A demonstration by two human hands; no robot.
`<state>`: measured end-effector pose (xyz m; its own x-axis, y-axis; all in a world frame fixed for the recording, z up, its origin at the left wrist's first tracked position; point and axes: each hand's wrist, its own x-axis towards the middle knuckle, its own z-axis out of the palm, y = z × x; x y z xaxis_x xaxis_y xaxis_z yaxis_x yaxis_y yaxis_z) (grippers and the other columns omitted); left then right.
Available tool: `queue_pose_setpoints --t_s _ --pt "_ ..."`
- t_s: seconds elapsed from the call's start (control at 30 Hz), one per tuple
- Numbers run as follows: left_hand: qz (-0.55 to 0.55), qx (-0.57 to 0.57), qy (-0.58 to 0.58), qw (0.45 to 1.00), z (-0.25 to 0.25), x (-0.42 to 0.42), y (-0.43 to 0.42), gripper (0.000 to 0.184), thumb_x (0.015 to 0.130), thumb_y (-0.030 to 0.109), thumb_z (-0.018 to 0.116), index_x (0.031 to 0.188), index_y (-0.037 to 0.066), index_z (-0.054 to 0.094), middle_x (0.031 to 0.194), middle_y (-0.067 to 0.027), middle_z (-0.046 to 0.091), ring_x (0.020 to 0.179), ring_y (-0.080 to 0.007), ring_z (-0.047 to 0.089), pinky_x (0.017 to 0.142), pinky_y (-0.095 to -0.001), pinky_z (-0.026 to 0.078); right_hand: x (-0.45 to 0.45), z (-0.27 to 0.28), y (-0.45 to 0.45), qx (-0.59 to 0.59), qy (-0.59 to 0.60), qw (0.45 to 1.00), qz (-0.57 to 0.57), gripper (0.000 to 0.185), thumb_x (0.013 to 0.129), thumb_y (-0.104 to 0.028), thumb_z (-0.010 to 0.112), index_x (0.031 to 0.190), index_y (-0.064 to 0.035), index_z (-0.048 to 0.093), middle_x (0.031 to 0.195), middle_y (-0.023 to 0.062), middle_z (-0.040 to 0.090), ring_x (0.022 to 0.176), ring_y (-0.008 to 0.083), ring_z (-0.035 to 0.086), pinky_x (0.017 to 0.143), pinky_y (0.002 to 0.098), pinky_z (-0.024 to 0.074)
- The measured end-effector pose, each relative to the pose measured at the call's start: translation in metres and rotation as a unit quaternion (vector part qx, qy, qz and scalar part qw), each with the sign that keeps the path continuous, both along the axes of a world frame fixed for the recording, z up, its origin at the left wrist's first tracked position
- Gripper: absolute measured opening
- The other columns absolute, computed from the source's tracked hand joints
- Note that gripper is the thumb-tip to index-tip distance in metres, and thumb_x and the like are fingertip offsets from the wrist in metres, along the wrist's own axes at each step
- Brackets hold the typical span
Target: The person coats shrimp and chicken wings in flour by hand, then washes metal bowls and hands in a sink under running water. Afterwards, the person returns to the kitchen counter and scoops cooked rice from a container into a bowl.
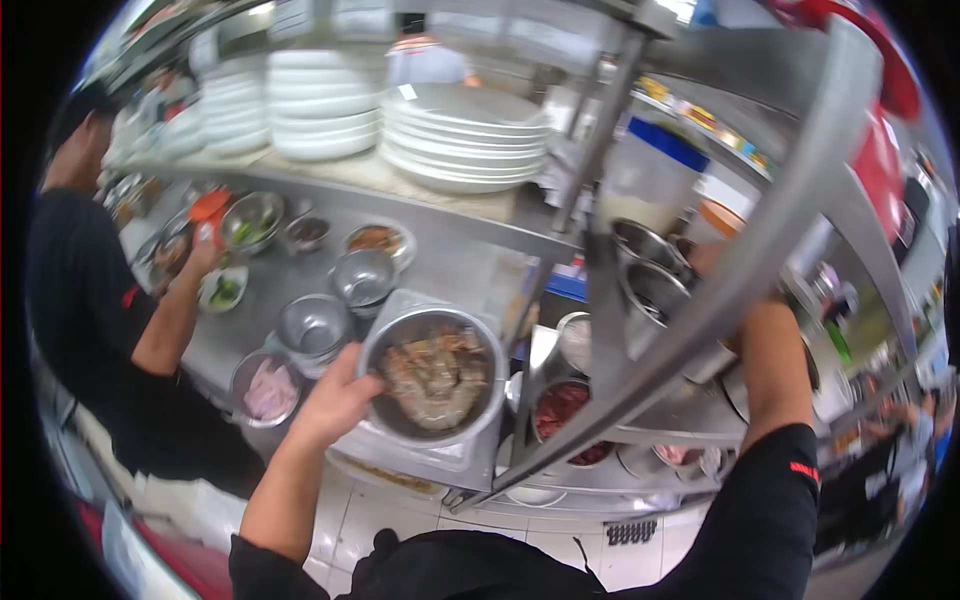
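My left hand (pixel 337 392) grips the rim of a round metal bowl (pixel 490 415) on its left side, with the thumb over the edge. Raw shrimp (pixel 435 378) lie inside it, some with orange-brown parts. Beneath the bowl is a pale square tray or board (pixel 405 303) at the counter's end. My right hand (pixel 712 258) reaches behind the slanted metal post of a rack on the right, near several metal containers (pixel 655 288). The post hides its fingers, so I cannot see what they touch.
Left of the bowl stand empty metal bowls (pixel 314 325) and a bowl of pale pink meat (pixel 268 390). Stacked white plates (pixel 465 135) fill the shelf above. The metal rack post (pixel 690 300) crosses before my right arm. A co-worker's arm (pixel 172 318) works at left.
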<state>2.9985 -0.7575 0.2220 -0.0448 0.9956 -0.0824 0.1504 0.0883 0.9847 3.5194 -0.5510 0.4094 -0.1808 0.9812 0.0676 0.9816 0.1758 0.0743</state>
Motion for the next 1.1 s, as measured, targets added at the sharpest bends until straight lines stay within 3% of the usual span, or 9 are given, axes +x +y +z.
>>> queue_pose_setpoints --t_s 0.1,0.17,0.3,0.67,0.73,0.93,0.97,1.0,1.1 --pt "-0.008 0.105 0.051 0.993 -0.024 -0.001 0.013 0.046 0.081 0.013 0.054 0.123 -0.004 0.049 0.107 -0.0146 0.061 0.093 -0.0219 0.059 0.080 -0.0330 0.049 0.017 -0.012 0.033 -0.038 0.001 0.999 -0.002 0.025 0.085 -0.024 0.059 0.098 -0.0043 0.068 0.093 0.0146 0.068 0.087 0.0297 0.065 0.079 0.0398 0.0505" --pt "0.017 0.038 0.078 0.996 -0.012 0.005 0.006 0.047 0.083 0.014 0.053 0.125 -0.006 0.047 0.104 -0.0165 0.062 0.089 -0.0225 0.062 0.073 -0.0332 0.050 0.032 -0.019 0.055 -0.052 0.010 0.999 0.005 0.027 0.086 -0.025 0.058 0.101 -0.0033 0.067 0.096 0.0151 0.067 0.090 0.0303 0.064 0.081 0.0400 0.0501" --pt "-0.027 -0.019 -0.029 0.999 -0.050 0.005 0.016 0.048 0.085 0.013 0.050 0.125 -0.009 0.036 0.094 -0.0248 0.062 0.056 -0.0244 0.065 0.052 -0.0344 0.054 0.055 -0.034 0.097 -0.074 0.039 0.996 0.012 0.032 0.089 -0.027 0.056 0.106 -0.0014 0.064 0.101 0.0162 0.066 0.095 0.0314 0.062 0.084 0.0404 0.0493" --pt "-0.047 -0.054 -0.071 0.995 -0.072 0.010 0.014 0.038 0.084 0.010 0.050 0.115 -0.010 0.040 0.092 -0.0216 0.061 0.056 -0.0222 0.064 0.049 -0.0330 0.055 0.134 -0.086 0.180 -0.042 0.196 0.974 0.103 0.044 0.096 -0.032 0.051 0.121 0.0039 0.057 0.116 0.0191 0.062 0.108 0.0344 0.058 0.092 0.0416 0.0470" --pt "-0.043 -0.057 -0.086 0.994 -0.072 0.008 0.013 0.040 0.084 0.010 0.050 0.117 -0.011 0.041 0.094 -0.0219 0.062 0.057 -0.0224 0.064 0.051 -0.0320 0.056 0.153 -0.069 0.199 -0.058 0.073 0.988 0.121 0.045 0.094 -0.032 0.053 0.122 0.0033 0.055 0.125 0.0210 0.056 0.116 0.0335 0.052 0.098 0.0411 0.0420" --pt "-0.055 -0.079 -0.129 0.987 -0.072 0.004 0.021 0.045 0.085 0.006 0.048 0.127 -0.011 0.040 0.104 -0.0210 0.062 0.066 -0.0228 0.066 0.055 -0.0300 0.057 -0.036 0.035 0.014 -0.063 0.156 0.984 -0.062 0.007 0.075 0.000 0.063 0.068 0.0009 0.066 0.061 0.0062 0.063 0.044 0.0147 0.059 0.042 0.0290 0.0477" --pt "-0.064 -0.080 -0.147 0.984 -0.074 0.004 0.026 0.045 0.086 0.006 0.048 0.127 -0.011 0.040 0.105 -0.0206 0.061 0.069 -0.0228 0.066 0.055 -0.0300 0.058 -0.036 0.051 -0.006 -0.014 0.141 0.989 -0.047 0.006 0.076 -0.006 0.062 0.076 -0.0018 0.067 0.062 0.0054 0.063 0.049 0.0146 0.060 0.045 0.0296 0.0512" --pt "-0.086 -0.086 -0.160 0.980 -0.069 0.004 0.029 0.048 0.086 0.005 0.047 0.131 -0.008 0.040 0.111 -0.0196 0.060 0.079 -0.0231 0.066 0.056 -0.0303 0.059 -0.048 0.067 -0.036 -0.015 0.223 0.974 -0.024 0.007 0.076 -0.007 0.062 0.076 -0.0026 0.067 0.065 0.0050 0.064 0.051 0.0119 0.059 0.049 0.0284 0.0509" --pt "-0.127 -0.114 -0.178 0.969 -0.070 0.002 0.044 0.050 0.086 0.004 0.045 0.134 -0.006 0.039 0.113 -0.0191 0.059 0.085 -0.0234 0.065 0.056 -0.0305 0.059 -0.074 0.080 -0.128 0.162 0.201 0.963 -0.070 0.016 0.076 -0.012 0.064 0.083 0.0018 0.067 0.069 0.0043 0.064 0.055 0.0113 0.058 0.053 0.0257 0.0477"
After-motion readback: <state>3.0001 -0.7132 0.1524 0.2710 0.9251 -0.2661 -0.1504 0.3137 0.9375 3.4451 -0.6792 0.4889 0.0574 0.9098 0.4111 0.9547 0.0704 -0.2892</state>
